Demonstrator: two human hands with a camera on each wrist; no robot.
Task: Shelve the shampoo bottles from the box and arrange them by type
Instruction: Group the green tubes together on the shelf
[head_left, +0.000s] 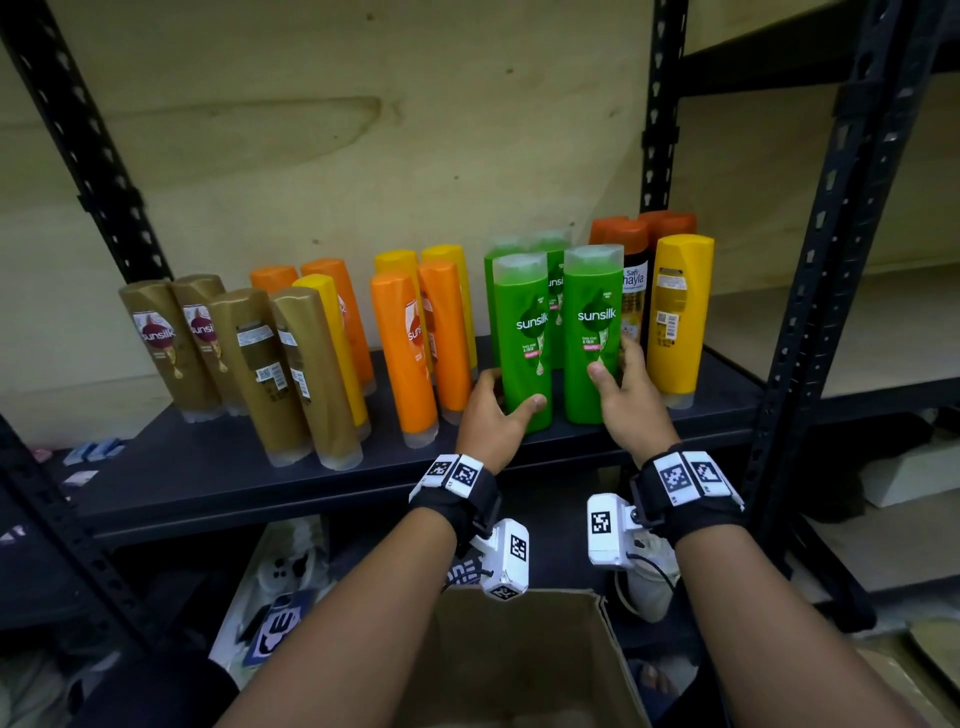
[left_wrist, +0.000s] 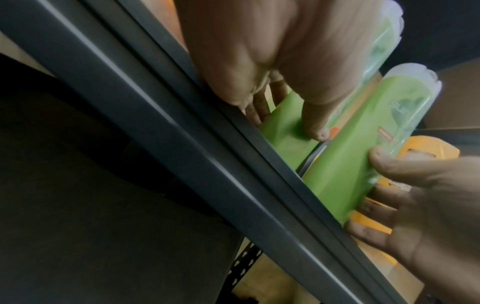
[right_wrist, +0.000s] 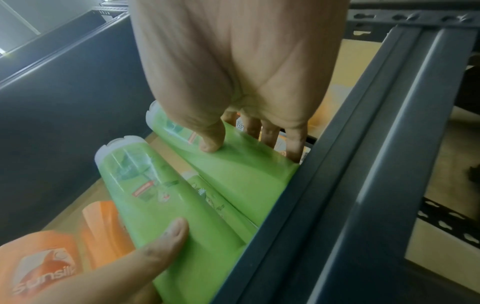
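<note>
Across the dark shelf stand bottle groups: brown at the left, orange and yellow in the middle, green right of centre, a yellow bottle at the far right. Below, the cardboard box sits open. Both hands are apart, each wrapped round its own bottle: the left hand grips the left green bottle, the right hand grips the right green bottle, both standing at the front of the green group. To finish well, the person should probably slide both back squarely, labels forward, bases flat, without nudging the orange neighbours.
</note>
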